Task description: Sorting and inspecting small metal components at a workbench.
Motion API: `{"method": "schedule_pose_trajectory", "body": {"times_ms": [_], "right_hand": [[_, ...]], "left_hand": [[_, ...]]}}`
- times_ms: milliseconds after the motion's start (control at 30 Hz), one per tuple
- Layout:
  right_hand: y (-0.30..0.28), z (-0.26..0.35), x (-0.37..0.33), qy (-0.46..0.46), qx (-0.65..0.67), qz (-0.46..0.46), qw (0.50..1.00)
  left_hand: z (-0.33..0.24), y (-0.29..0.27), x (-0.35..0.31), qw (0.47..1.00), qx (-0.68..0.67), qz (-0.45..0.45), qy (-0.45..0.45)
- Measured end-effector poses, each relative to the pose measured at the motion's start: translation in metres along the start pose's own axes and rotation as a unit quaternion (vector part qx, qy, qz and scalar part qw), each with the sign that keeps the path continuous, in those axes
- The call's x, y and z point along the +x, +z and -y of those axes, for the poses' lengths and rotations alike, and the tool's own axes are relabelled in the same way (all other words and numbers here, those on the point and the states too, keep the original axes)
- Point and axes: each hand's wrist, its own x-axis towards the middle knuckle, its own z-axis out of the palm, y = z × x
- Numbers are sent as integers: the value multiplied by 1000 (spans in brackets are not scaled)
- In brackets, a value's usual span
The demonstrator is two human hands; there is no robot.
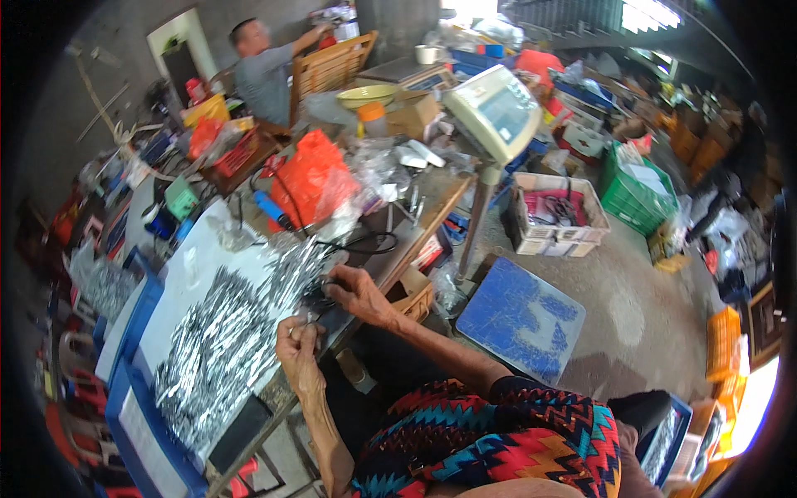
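L hand [300, 344] just by R hand [359, 296], nr silver strips [222, 344].

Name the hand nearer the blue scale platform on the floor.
Right. The right hand is left of the blue scale platform, across a gap; the left hand is farther left.

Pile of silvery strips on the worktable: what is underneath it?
A flat white surface shows along the left and upper edges of the pile of silvery strips, which seems to rest on it. Beneath the middle, the strips cover everything, so nothing there can be seen.
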Motion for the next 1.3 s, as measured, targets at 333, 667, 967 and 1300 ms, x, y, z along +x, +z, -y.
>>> {"method": "schedule_pose_trajectory", "body": {"times_ms": [333, 667, 967, 1300], "right_hand": [[-24, 13, -30, 72, -24, -124, 989], [-21, 9, -35, 107, -124, -114, 980], [-18, -15, -34, 154, -15, -58, 986], [-19, -14, -44, 149, -15, -65, 987]], "left_hand": [[-12, 48, -31, 997, -31, 72, 5], [-3, 4, -18, 992, 115, 40, 25], [-12, -71, 30, 905, 383, -97, 158], [9, -162, 110, 747, 613, -96, 239]]}}
